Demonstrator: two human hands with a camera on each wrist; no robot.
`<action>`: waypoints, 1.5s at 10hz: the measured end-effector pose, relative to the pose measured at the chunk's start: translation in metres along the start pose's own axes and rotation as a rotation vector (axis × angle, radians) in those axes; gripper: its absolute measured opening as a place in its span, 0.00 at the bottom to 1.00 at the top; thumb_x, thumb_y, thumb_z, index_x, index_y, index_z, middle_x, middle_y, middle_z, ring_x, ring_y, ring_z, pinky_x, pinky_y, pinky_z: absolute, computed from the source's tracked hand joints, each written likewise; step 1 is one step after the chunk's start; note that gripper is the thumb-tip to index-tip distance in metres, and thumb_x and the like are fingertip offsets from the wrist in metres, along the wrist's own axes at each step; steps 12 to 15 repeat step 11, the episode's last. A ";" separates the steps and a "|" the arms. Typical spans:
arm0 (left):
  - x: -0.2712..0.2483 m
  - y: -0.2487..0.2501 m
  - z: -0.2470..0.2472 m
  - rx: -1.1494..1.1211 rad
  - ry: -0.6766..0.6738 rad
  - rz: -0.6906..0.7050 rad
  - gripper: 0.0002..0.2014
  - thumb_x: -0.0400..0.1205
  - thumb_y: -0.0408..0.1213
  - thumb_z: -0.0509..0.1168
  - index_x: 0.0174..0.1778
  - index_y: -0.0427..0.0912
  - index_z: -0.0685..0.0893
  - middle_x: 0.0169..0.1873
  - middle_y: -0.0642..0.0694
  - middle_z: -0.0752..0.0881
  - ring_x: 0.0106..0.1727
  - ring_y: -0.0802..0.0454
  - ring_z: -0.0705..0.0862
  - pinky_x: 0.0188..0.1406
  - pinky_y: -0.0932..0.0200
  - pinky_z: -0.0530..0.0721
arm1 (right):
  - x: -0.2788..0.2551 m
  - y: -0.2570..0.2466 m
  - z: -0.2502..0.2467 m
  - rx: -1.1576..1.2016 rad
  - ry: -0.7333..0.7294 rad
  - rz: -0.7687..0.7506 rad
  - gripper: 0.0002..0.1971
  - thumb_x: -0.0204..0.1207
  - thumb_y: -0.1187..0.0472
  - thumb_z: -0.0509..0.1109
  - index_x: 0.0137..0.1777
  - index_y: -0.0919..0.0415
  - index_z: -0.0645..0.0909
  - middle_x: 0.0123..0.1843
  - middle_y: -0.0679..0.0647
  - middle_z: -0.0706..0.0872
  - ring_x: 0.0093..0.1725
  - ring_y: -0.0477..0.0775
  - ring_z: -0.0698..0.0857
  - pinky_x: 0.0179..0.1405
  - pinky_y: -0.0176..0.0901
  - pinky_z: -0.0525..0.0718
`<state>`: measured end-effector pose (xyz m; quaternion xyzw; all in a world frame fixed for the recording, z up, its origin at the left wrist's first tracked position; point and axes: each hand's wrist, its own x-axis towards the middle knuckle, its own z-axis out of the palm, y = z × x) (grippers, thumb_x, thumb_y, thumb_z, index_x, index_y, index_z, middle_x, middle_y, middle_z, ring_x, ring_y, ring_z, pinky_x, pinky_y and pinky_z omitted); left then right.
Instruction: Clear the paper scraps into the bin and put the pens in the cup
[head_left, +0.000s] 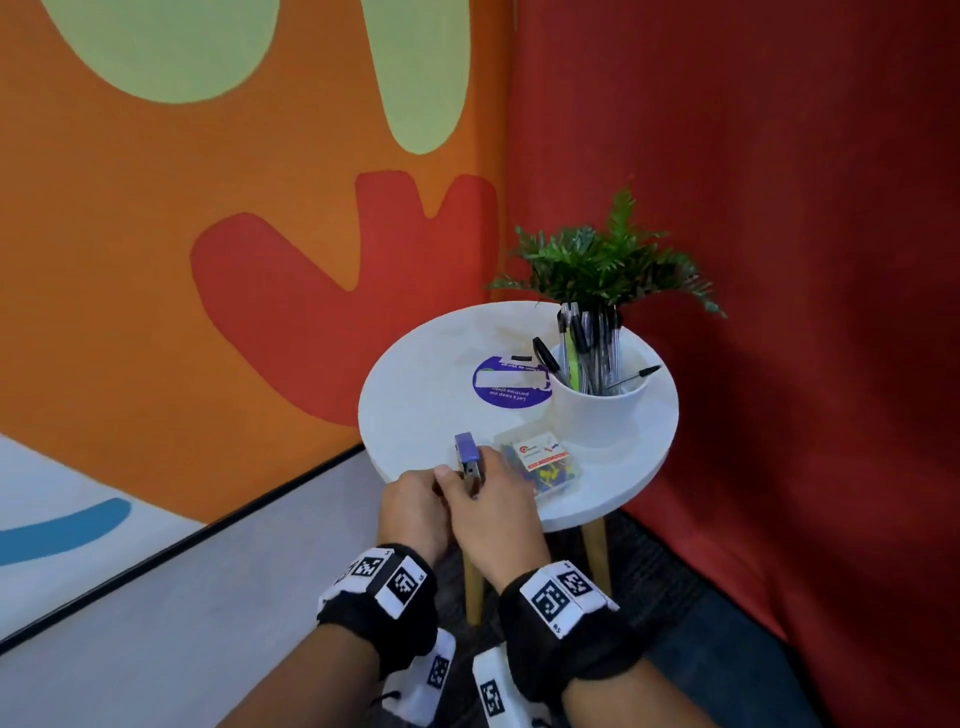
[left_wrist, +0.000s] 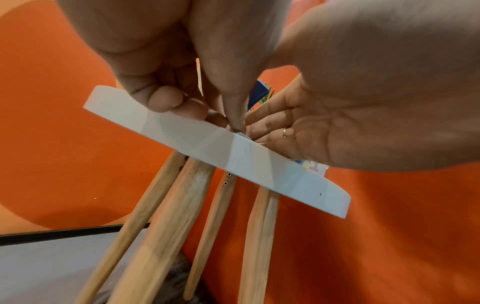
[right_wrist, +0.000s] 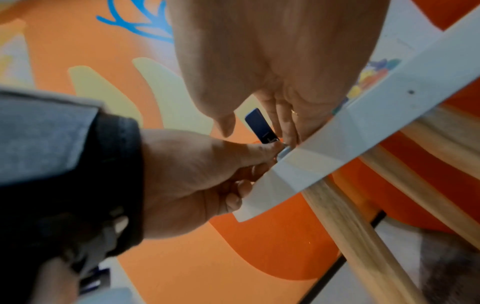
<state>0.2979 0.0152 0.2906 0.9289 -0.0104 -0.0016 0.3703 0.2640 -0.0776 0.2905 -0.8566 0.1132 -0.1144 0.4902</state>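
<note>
A white cup (head_left: 597, 410) holding several pens (head_left: 592, 348) stands at the back right of the small round white table (head_left: 415, 410). A purple stapler (head_left: 466, 451) lies at the table's near edge, and both hands are at it. My left hand (head_left: 415, 493) has curled fingers at the rim, and its thumb (right_wrist: 262, 149) presses the stapler's (right_wrist: 259, 125) metal base. My right hand (head_left: 488, 493) lays straight fingers (left_wrist: 270, 121) along the stapler's right side. Its thumb is on the other side, a little apart. No paper scraps or bin show in any view.
A clear box of coloured push pins (head_left: 540, 460) sits just right of the stapler. A round purple sticker (head_left: 511, 382) lies mid-table and a green plant (head_left: 608, 260) stands behind the cup. Wooden legs (left_wrist: 166, 216) splay under the rim. Orange and red walls close in behind and right.
</note>
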 end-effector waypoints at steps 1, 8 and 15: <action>-0.002 0.005 -0.005 -0.004 -0.015 -0.001 0.09 0.79 0.42 0.68 0.38 0.44 0.91 0.28 0.49 0.89 0.33 0.51 0.85 0.28 0.66 0.75 | 0.000 -0.002 -0.003 -0.015 -0.013 0.002 0.16 0.82 0.48 0.61 0.64 0.54 0.76 0.59 0.54 0.84 0.63 0.57 0.80 0.63 0.48 0.77; 0.027 0.000 -0.021 0.015 -0.293 0.069 0.15 0.75 0.50 0.70 0.31 0.42 0.87 0.27 0.46 0.88 0.35 0.49 0.86 0.38 0.56 0.84 | -0.001 0.003 0.003 -0.072 0.023 0.033 0.17 0.84 0.67 0.58 0.70 0.54 0.76 0.63 0.54 0.84 0.69 0.59 0.76 0.62 0.45 0.73; 0.034 -0.002 -0.024 -0.020 -0.408 -0.040 0.18 0.73 0.57 0.70 0.25 0.49 0.78 0.21 0.55 0.80 0.29 0.59 0.81 0.37 0.65 0.80 | 0.002 0.094 0.060 0.028 0.018 0.334 0.20 0.82 0.64 0.62 0.68 0.42 0.78 0.72 0.46 0.78 0.70 0.42 0.76 0.72 0.28 0.64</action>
